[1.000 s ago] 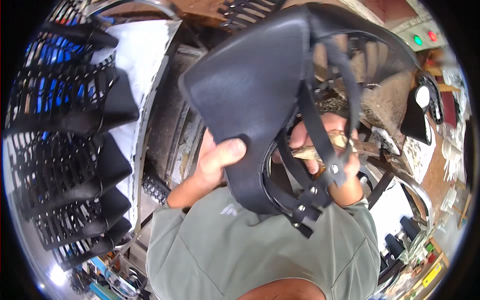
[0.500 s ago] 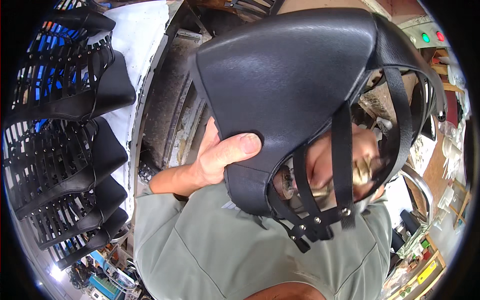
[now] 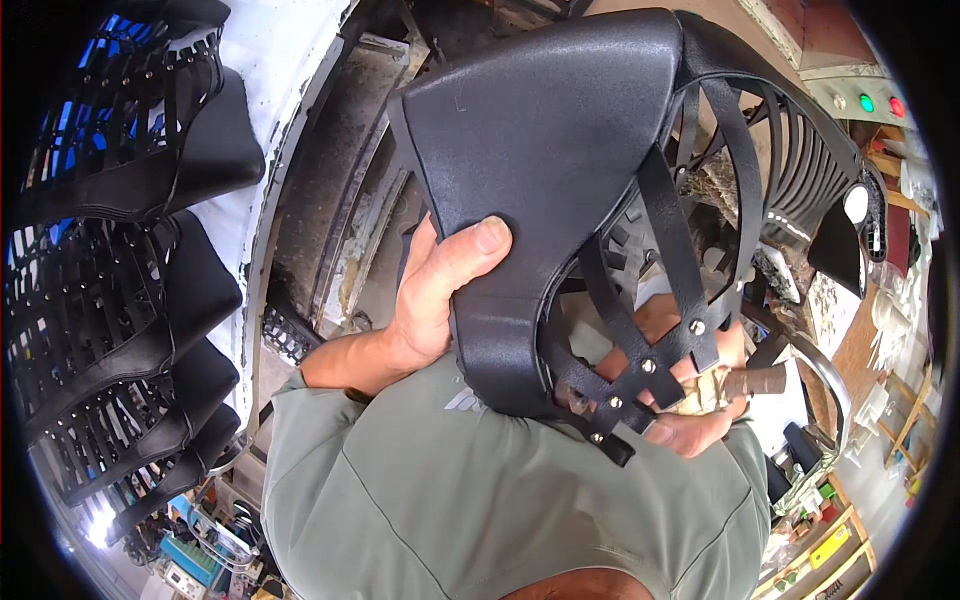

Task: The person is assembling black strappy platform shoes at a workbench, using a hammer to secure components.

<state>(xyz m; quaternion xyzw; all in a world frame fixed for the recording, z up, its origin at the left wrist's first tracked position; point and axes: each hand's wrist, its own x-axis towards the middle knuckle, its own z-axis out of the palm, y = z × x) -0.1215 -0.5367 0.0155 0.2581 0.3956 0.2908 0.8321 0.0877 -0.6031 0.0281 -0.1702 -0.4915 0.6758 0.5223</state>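
Observation:
A large black leather piece [image 3: 540, 130] fills the middle of the view. It has a smooth, curved solid panel and a cage of riveted straps [image 3: 672, 240] on its right. My left hand [image 3: 440, 290] grips the panel's left edge, thumb on the outer face and fingers hidden behind. Beyond the strap ends, my right hand [image 3: 690, 430] is closed around a brass-coloured thing [image 3: 703, 392], from which a brown handle-like part [image 3: 755, 382] sticks out. Its kind I cannot make out. The straps partly cover this hand, and its thumb lies close to the lowest straps.
On the left, several similar black strapped pieces [image 3: 215, 140] hang over a white-covered surface [image 3: 290, 60]. Behind the held piece is worn metal machinery [image 3: 350, 170]. A panel with green and red lights [image 3: 867, 103] is at the upper right, and a curved metal tube [image 3: 835, 385] below it.
The black leather piece has shifted slightly left and tilted, showing more of its straps. My right hand has moved lower, towards me, out from behind the straps. My left hand keeps its grip.

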